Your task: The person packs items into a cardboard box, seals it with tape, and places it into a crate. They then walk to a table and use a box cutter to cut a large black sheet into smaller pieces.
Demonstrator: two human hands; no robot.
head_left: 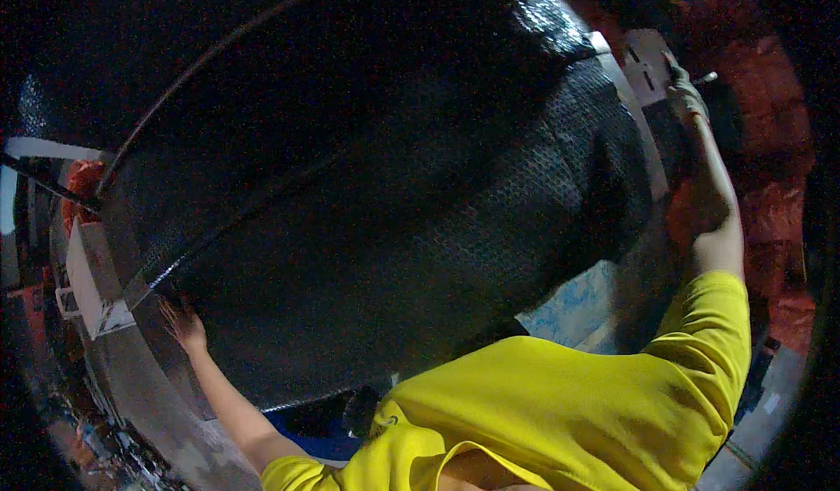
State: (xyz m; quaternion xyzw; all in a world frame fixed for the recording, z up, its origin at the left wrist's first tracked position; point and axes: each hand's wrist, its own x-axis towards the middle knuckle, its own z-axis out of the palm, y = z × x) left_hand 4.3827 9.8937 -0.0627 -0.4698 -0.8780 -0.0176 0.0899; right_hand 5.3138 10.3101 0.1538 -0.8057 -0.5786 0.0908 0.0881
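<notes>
A large sheet of dark, woven-textured material (394, 211) is spread over a pale metal frame (96, 290), filling most of the view, and is held at two opposite edges. The left hand (182, 325) is laid with fingers spread on the near-left edge, while the right hand (685, 95), apparently gloved, is closed on the far-right edge beside a grey bracket (649, 66). Even tension should probably be kept on both sides, so that the sheet is settled flat without creases.
</notes>
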